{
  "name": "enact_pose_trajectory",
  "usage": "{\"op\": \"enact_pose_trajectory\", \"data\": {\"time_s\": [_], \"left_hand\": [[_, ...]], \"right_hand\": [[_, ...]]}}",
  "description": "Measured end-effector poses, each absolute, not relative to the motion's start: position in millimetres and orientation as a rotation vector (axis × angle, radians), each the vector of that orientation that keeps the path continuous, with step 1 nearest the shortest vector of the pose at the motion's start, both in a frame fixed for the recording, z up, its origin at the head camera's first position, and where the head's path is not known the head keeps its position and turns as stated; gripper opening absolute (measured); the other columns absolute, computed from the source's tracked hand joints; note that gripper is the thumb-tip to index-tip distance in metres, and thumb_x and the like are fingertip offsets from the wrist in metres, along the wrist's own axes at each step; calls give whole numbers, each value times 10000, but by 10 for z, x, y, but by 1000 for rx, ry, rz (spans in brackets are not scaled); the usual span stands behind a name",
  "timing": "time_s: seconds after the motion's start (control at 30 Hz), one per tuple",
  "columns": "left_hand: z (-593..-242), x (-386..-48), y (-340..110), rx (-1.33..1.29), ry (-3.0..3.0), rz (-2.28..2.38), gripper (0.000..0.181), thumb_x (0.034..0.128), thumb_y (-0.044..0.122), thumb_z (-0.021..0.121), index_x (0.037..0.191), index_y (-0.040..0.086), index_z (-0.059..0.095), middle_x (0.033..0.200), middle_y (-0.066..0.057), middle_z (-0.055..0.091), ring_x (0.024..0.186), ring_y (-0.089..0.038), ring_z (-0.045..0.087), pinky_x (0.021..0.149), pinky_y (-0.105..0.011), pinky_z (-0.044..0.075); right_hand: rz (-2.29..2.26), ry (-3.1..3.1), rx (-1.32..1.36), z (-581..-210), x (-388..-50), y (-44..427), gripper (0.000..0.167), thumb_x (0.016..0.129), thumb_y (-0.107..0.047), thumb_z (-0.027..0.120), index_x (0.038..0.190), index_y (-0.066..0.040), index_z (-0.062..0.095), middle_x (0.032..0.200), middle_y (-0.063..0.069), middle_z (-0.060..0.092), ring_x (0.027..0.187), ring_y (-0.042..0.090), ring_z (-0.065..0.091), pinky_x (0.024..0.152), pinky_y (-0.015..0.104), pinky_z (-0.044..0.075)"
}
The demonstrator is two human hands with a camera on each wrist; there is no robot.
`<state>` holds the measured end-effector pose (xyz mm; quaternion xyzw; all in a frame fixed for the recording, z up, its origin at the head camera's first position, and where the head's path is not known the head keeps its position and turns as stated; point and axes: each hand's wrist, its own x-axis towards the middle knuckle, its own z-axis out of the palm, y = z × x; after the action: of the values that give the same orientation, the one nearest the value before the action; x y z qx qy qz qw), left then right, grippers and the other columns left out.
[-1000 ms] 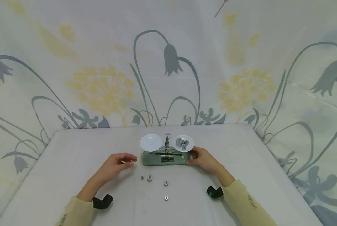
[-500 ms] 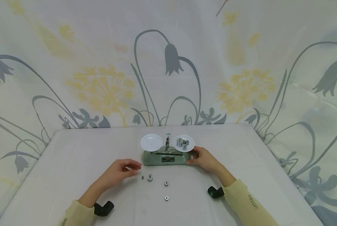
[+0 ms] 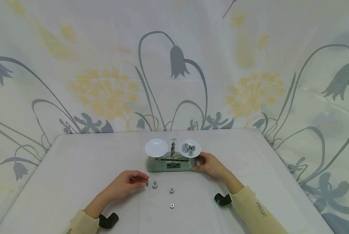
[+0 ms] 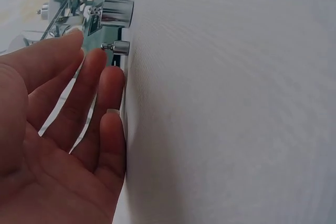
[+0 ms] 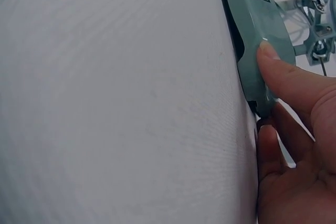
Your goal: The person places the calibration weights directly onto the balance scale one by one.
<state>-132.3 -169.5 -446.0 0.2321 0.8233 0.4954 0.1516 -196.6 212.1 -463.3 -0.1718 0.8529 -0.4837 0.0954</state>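
A green balance scale [image 3: 159,165] stands at the back middle. Its left pan [image 3: 156,148] is bare, and its right pan [image 3: 197,152] bears several metal weights [image 3: 185,148]. My right hand [image 3: 212,165] grips the right end of the base, thumb [image 5: 278,69] on the front and fingers round the end. Beside the smallest weight [image 3: 147,184] is my left hand [image 3: 124,186], fingers loosely bent. In the left wrist view that small weight [image 4: 122,48] stands just beyond the fingertips, apparently not pinched. A larger weight [image 3: 155,184] is right of it.
Two more weights stand on the white tablecloth [image 3: 127,214]: one in front of the scale [image 3: 171,190], the other nearer me [image 3: 172,205]. A flowered cloth [image 3: 174,97] hangs behind the table. Black wrist mounts [image 3: 108,221] stick out from both sleeves.
My left hand has come down and to the right, from beside the scale's base to the smallest weight. The right hand keeps its hold on the base.
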Motion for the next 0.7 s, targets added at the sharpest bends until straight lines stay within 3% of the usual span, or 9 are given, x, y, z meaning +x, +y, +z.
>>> {"op": "enact_pose_trajectory", "data": {"time_s": [0.27,0.7], "left_hand": [[-4484,-1344,-1678,686,2407,1358,215,912,142,724,1121,86,722,1073,-3,701,922,-127,612,785,-256,504],[-4524,-1363,-1629,766,2486,1239,199,864,107,768,1055,140,725,1000,64,680,885,-133,594,759,-261,487]], "right_hand": [[-1426,2538,-498,-4283,-1775,2012,541,805,-10,799,1290,87,581,1233,184,632,1006,267,535,873,372,467],[-1409,2537,-504,-4283,-1759,2008,547,818,-22,794,1305,86,570,1255,188,624,1001,246,526,868,349,469]]}}
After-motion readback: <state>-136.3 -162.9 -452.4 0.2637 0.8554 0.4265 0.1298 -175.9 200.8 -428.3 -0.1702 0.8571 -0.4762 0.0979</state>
